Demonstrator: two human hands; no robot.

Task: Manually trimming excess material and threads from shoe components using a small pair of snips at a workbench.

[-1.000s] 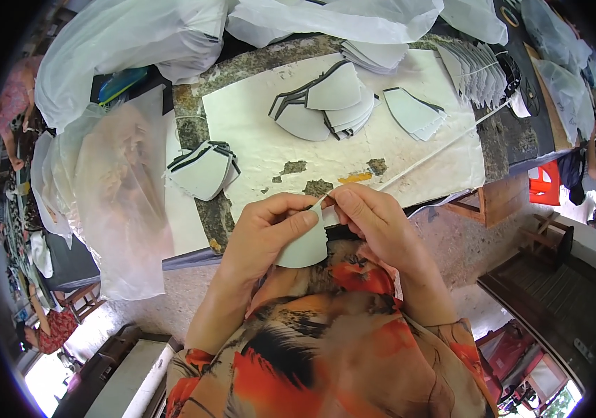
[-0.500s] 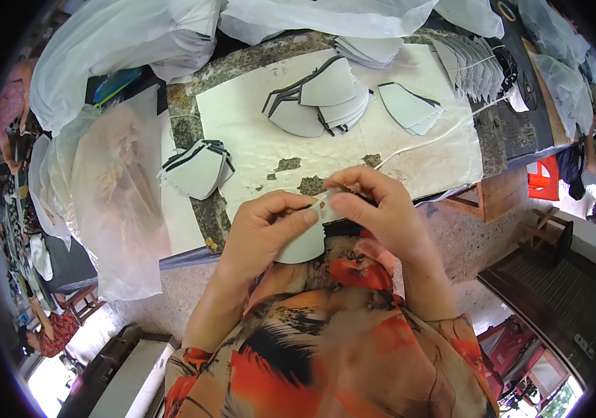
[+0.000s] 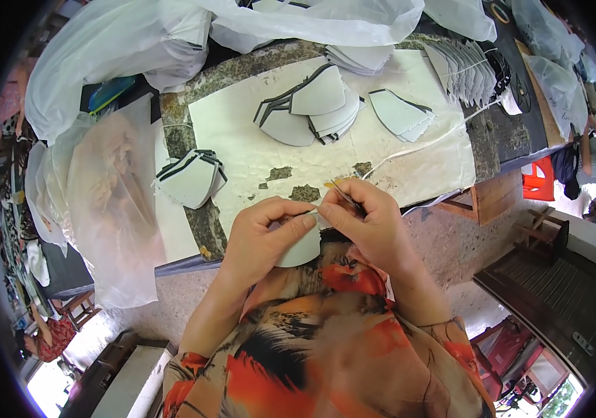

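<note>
Close to my body, my left hand (image 3: 260,235) is closed on a pale grey-white curved panel (image 3: 301,252), thumb and fingers pinching its top edge. The panel hangs below the fingers with its rounded end down. My right hand (image 3: 375,221) is closed too, its fingertips against the panel's upper corner beside my left thumb. A thin dark metal tool (image 3: 347,196) with a slim tip shows between its thumb and fingers; I cannot make out its exact kind. Beyond the hands, stacked panels with black edging (image 3: 319,97) lie on a worn white sheet (image 3: 235,146).
Smaller panel stacks sit at the left (image 3: 192,180) and right (image 3: 399,115). A white cord (image 3: 427,144) runs across the sheet to a tied bundle of panels (image 3: 458,73). Plastic bags (image 3: 113,202) cover the left and far side. A red stool (image 3: 538,178) stands at the right.
My right hand has turned, and the thin dark tool now shows in its fingers. The white strand at the panel's corner no longer shows stretched between the hands.
</note>
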